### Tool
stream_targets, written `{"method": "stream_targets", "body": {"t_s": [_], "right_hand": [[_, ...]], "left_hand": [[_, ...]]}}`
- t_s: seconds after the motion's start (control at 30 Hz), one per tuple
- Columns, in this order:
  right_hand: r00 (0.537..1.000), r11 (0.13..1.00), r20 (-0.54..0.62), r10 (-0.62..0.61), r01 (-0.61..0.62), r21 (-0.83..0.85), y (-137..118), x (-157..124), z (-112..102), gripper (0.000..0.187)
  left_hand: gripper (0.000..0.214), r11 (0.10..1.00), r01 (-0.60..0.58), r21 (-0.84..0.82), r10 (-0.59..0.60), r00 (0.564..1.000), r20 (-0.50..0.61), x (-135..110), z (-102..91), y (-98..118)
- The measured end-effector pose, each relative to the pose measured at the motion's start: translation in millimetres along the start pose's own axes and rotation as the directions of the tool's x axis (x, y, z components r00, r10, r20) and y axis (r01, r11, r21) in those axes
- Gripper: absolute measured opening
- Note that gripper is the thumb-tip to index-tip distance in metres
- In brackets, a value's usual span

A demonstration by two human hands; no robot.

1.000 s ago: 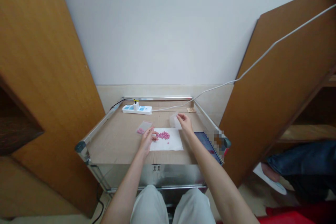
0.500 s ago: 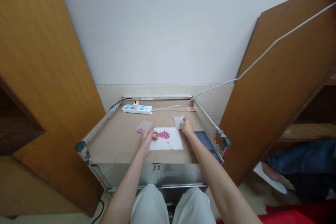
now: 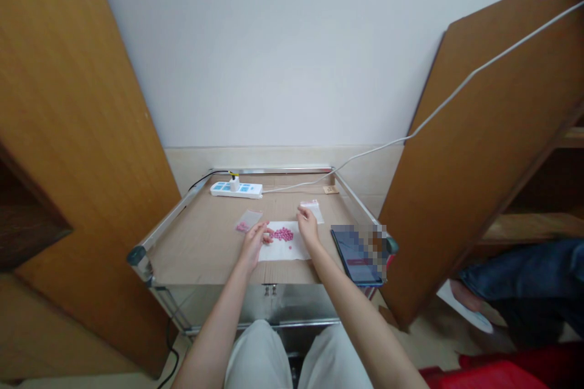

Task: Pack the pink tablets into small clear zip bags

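Loosely curled, the left hand [image 3: 252, 246] is resting at the near left edge of the pink pills [image 3: 281, 234], its fingertips almost at the heap, though whether they are pinching one is too small to tell. The right hand [image 3: 308, 225] is no longer pressing on the clear plastic bag [image 3: 312, 210]; it is drawing back onto the white paper [image 3: 286, 249], partly open and visibly holding nothing. That bag is lying just beside the hand, at the paper's far right corner. The pills are sitting in a heap on the paper, with a few strays nearer the front. A second plastic bag [image 3: 249, 220], with pink pills inside, is lying off the far left corner. More of the dark tablet [image 3: 356, 255] is showing now, beside the right forearm. Cardboard [image 3: 196, 249] is lining the metal cart, and a white power strip [image 3: 236, 189] is sitting along its back edge. Wooden panels [image 3: 479, 164] are leaning on either side, while a seated person's jeans-clad leg [image 3: 515, 273] is showing at right.
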State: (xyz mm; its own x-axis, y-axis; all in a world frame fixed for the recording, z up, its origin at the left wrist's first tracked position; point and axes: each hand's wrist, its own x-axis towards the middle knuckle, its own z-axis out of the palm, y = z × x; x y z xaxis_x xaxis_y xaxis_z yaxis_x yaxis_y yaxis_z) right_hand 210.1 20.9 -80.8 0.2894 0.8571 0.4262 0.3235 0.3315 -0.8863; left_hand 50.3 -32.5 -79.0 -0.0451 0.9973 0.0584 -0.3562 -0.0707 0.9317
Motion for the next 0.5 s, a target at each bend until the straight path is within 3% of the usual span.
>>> {"method": "stream_targets", "body": {"t_s": [0.1,0.2,0.5], "right_hand": [[0.991,0.983,0.029,0.134,-0.136,0.125,0.1,-8.9,8.9,0.024],[0.98,0.966,0.058,0.19,-0.197,0.166,2.6,-13.6,10.9,0.024],[0.978,0.972,0.128,0.162,-0.181,0.152,10.4,-18.7,9.6,0.028]], "left_hand": [[0.037,1.0,-0.004,0.006,0.004,1.0,0.001,-0.9,1.2,1.1],[0.037,1.0,-0.006,0.009,0.006,1.0,-0.002,-0.4,1.1,0.8],[0.039,0.999,-0.011,0.035,0.011,1.0,0.015,-0.9,1.3,0.8]]}}
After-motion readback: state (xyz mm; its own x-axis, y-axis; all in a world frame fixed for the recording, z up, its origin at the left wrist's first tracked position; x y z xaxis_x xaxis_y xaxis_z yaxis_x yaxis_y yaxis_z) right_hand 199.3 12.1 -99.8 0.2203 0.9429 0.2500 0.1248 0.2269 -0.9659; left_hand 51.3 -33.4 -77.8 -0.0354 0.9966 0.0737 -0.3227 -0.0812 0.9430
